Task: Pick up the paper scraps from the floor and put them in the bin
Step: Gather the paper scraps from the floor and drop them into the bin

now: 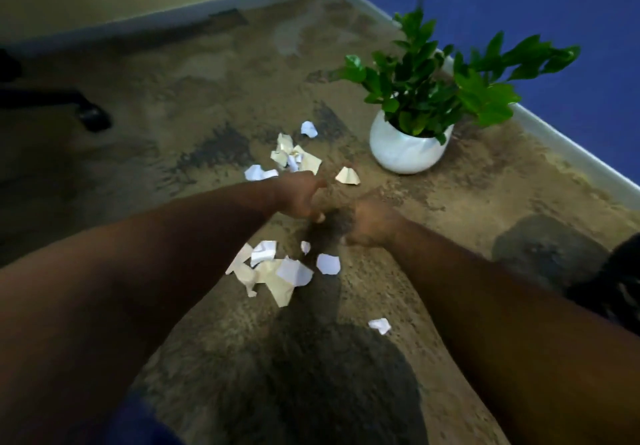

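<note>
Both bare forearms reach forward from the bottom corners of the view, over a mottled brown carpet floor (398, 264), with the white plant pot (405, 150) serving as the landmark ahead and to the right. Left hand (298, 197) hovers just on the near-left side of the pot, its fingers (317, 184) curled loosely downward; whether they grip anything cannot be told, since the hand is blurred and its underside is hidden. Right hand (369, 223) sits beside it, a little nearer the camera, knuckles up and fingers folded under into what looks like a closed fist, though any content is out of sight. The two hands are close together but not touching. Paper scraps lie in two loose groups. One cluster of white and cream pieces (294, 157) is spread left of the pot, just beyond the left hand, with a single cream piece (347, 176) between that hand and the pot and a small white piece (309, 129) farther back. A second cluster (273, 270) lies nearer the camera than the pot, under the gap between the forearms, with one white scrap (328, 264) just to its right and another lone white scrap (380, 325) closer still. Green leaves (433, 74) rise from the pot against a blue wall (519, 12). A dark chair caster (91, 117) stands well to the left of the pot.
</note>
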`<state>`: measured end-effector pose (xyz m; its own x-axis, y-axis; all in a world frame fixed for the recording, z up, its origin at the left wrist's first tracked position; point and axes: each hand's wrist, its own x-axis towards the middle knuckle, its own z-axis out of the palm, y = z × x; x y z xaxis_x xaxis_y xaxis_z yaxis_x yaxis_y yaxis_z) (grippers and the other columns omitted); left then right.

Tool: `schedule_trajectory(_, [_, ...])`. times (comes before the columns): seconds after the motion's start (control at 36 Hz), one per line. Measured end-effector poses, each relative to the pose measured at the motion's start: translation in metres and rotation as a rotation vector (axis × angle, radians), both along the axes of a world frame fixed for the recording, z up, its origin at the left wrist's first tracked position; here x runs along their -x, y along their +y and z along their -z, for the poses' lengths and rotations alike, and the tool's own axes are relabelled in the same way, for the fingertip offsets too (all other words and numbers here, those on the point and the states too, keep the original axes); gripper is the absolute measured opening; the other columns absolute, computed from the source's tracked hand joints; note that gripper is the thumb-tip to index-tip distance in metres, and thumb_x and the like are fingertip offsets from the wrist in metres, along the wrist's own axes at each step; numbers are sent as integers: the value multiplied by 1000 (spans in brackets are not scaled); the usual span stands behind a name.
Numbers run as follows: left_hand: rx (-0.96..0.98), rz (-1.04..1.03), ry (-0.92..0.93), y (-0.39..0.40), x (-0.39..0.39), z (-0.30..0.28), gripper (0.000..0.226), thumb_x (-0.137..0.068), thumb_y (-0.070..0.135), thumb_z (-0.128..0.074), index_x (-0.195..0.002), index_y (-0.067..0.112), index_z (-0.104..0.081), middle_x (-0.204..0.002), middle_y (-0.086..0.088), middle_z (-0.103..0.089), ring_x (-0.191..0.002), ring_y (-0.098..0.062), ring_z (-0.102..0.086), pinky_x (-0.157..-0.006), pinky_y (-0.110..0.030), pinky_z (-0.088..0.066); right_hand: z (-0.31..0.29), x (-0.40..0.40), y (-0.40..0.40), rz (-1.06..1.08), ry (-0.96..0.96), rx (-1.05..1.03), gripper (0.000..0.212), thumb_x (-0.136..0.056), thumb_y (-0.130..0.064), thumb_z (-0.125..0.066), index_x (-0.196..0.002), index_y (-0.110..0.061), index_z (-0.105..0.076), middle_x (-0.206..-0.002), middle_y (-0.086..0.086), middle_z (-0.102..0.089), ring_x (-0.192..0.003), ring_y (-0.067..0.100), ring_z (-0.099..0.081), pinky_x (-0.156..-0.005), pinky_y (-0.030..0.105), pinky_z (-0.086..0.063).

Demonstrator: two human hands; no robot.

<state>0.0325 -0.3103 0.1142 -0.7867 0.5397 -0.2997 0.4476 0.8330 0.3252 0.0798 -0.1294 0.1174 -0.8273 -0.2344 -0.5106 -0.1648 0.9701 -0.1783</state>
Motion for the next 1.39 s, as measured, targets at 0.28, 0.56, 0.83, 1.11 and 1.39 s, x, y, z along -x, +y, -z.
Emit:
schedule_trajectory(0.28, [430,-4,-274,-97,-25,54,124,-54,61,-87,-154,30,-20,-147,-8,-33,-133,-29,-40,-107,-41,-42,74,-40,-56,187,-128,55,105,-67,-69,-75,-145,-12,-35,-150,15,-38,-137,31,-38,-111,41,-37])
schedule_trajectory(0.56, [492,-13,-262,-108,-54,101,154,-46,55,-92,-157,21,9,-162,-19,-5,-147,-38,-19,-116,-47,-32,107,-63,-98,208,-83,-3,134,-55,-77,-75,-155,-22,-6,-155,17,-17,-141,42,-22,-104,53,-37])
schedule_trajectory(0.83, [437,-31,-100,-85,-58,106,101,-71,21,-82,-150,19,-20,-145,-18,-29,-118,-37,-55,-95,-42,-52,116,-66,-117,162,37,35,97,-76,-48,-78,-153,-28,-21,-153,9,-21,-137,39,-23,-104,47,-40])
schedule_trajectory(1.11, [69,-53,-153,-66,-68,112,58,-82,13,-65,-136,11,-46,-137,-15,-40,-115,-31,-55,-97,-32,-46,113,-67,-115,135,120,257,53,-90,-9,-59,-141,-15,-49,-144,5,-43,-129,29,-38,-108,39,-39])
schedule_trajectory(1.39, [66,-126,-128,-33,-57,91,25,-88,16,-58,-112,12,-65,-112,-11,-68,-105,-31,-64,-84,-34,-48,94,-53,-100,314,94,346,22,-94,-9,-55,-102,-14,-74,-96,8,-74,-85,22,-69,-70,29,-53])
